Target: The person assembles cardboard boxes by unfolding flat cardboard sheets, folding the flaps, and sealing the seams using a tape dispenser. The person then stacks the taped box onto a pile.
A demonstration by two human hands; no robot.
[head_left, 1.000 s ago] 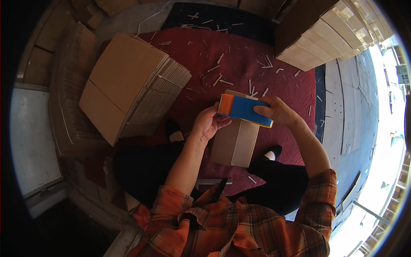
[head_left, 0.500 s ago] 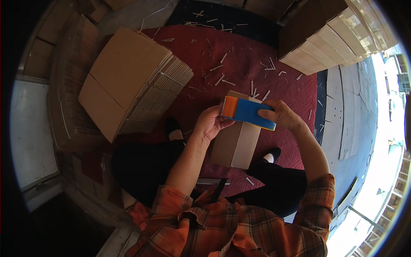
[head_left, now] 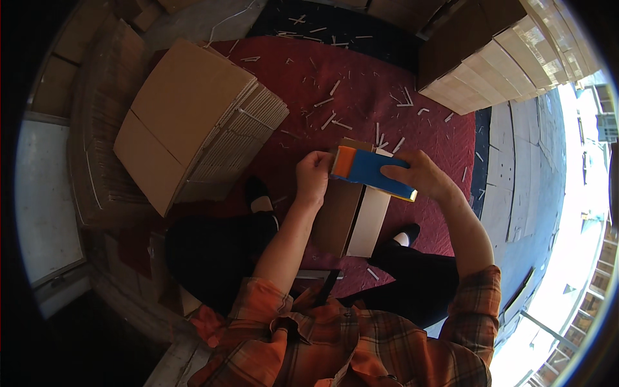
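My right hand (head_left: 422, 174) grips a flat blue block with an orange end (head_left: 374, 170), which looks like a hand-held tape dispenser. Its thumb lies across the blue face. My left hand (head_left: 314, 174) is closed in a pinch beside the orange end; whatever its fingertips hold is hidden. Below both hands, a long brown cardboard box (head_left: 367, 222) sits on the floor between my feet. A dark gap runs lengthwise between its two top flaps, and its far part is partly covered by the blue block.
A tied stack of flattened cartons (head_left: 187, 109) leans at the left. Taped boxes (head_left: 490, 71) are piled at the far right. Scattered white strips (head_left: 335, 87) litter the red floor covering (head_left: 296, 64). Grey sheets (head_left: 509, 174) lie along the right side.
My left fingers have curled from loosely spread into a pinch by the orange end. The dispenser tilts slightly more, and a dark gap has appeared between the box's top flaps.
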